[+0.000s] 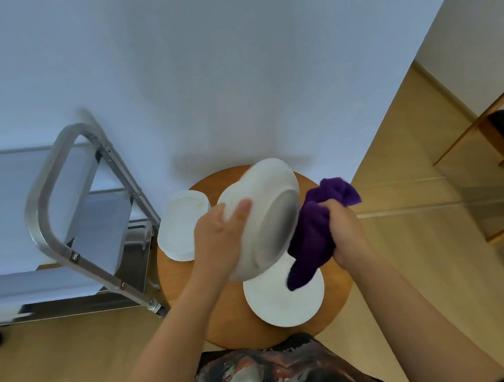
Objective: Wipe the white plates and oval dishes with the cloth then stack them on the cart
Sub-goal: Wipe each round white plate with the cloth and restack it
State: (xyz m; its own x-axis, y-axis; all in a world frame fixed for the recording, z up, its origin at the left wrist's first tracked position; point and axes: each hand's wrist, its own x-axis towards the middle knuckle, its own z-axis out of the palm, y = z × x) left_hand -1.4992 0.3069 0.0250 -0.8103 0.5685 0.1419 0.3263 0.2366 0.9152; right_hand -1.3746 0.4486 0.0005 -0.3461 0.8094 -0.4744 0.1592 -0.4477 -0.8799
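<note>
Here, seen from above my own arms, a metal cart [67, 211] stands at far left against a pale wall [228, 52], its tubular handle nearest me and its shelves bare where visible. Just right of it is a small round wooden table [187, 292]. On the table's left edge sits a stack of white oval dishes [179, 227]. My left hand [218, 238] grips a white plate [266, 217] by its rim, thumb on the back, holding it tilted on edge above the table with its underside toward me. Below it, flat on the table, lies another white plate [282, 300], partly covered by the raised one and by the cloth. My right hand [344, 230] is closed around a bunched purple cloth [315, 234], which touches the raised plate's right edge and hangs down over the flat plate. Further right, light wooden floor [399, 174] and a wooden chair [499, 169] with a dark seat
</note>
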